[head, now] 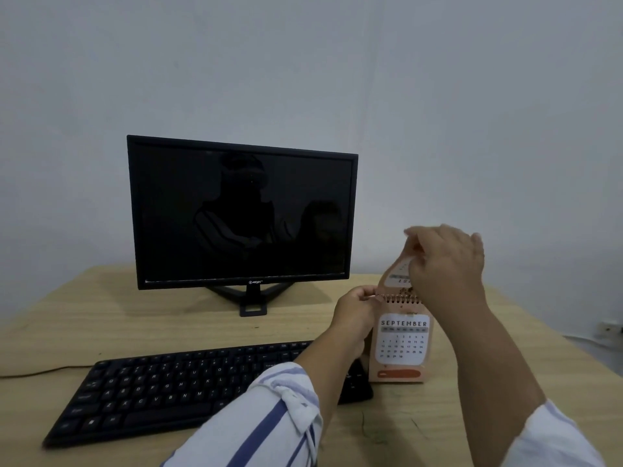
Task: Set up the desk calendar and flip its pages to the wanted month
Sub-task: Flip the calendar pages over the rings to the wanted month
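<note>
A small peach desk calendar stands upright on the wooden desk, right of the keyboard. Its front page reads SEPTEMBER. My left hand pinches the left end of the spiral binding at the top. My right hand holds one page lifted straight up above the binding, its fingers closed on the page's top edge. The lifted page is partly hidden behind my right hand.
A black monitor, switched off, stands at the back of the desk. A black keyboard lies in front of it, its right end close to the calendar. A grey wall is behind. Both sleeves are white with blue stripes.
</note>
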`<state>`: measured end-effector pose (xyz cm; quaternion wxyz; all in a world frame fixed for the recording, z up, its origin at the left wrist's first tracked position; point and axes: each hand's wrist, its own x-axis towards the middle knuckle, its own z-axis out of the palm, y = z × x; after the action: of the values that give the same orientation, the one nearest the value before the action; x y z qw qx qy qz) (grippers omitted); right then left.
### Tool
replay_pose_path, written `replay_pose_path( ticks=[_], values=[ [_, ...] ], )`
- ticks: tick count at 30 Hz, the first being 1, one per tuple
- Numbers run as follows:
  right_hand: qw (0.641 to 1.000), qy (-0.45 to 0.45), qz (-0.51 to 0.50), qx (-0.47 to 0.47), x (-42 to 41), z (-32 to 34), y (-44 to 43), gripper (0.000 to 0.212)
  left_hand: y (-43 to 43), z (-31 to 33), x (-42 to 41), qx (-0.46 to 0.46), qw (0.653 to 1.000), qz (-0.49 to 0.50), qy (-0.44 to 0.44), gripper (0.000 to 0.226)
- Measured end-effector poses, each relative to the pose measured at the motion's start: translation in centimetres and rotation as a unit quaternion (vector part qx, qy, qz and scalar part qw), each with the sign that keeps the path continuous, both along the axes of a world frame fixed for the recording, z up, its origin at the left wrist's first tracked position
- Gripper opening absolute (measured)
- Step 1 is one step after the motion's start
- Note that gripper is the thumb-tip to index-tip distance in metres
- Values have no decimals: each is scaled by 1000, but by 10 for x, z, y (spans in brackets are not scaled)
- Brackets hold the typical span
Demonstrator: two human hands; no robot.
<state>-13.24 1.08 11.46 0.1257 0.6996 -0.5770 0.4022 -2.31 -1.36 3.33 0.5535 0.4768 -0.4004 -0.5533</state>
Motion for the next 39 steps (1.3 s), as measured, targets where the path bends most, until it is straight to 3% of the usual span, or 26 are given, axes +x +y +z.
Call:
replay_pose_path(
  ticks=[5,7,12,18,21,25,28,30,32,36,39],
  values=[
    [998,9,37,53,-3,7,20,27,-3,-3,1,1,1000,-18,4,15],
    [991,-4,62,120,-4,8,32,26,-5,-3,2,2,1000,-20,22,20],
    [952,66,66,290,0,-3,44,19,-9,-3,4,7,1000,-11,22,34],
    [902,114,36,414,10,-42,25,25,-9,-1,2,14,1000,-9,23,39],
    [893,67,46,443,10,-69,9,26,-8,-1,0,23,1000,-8,17,40],
    [837,194,-38,510,21,-88,-17,38,-9,-1,0,28,1000,-13,4,45],
    [806,178,-37,563,24,-94,-31,45,-10,-1,1,23,1000,-21,1,41],
    [820,163,-21,548,20,-102,-31,41,-11,-1,1,21,999,-30,0,37],
    [876,131,12,463,13,-117,-23,30,-10,-1,1,21,999,-38,-11,37],
    [954,-77,63,281,1,-132,-11,19,-5,-1,5,1,999,-35,-34,49],
    [966,-208,10,150,-9,-137,-19,11,-2,-7,7,-10,997,-18,-76,49]
  ],
)
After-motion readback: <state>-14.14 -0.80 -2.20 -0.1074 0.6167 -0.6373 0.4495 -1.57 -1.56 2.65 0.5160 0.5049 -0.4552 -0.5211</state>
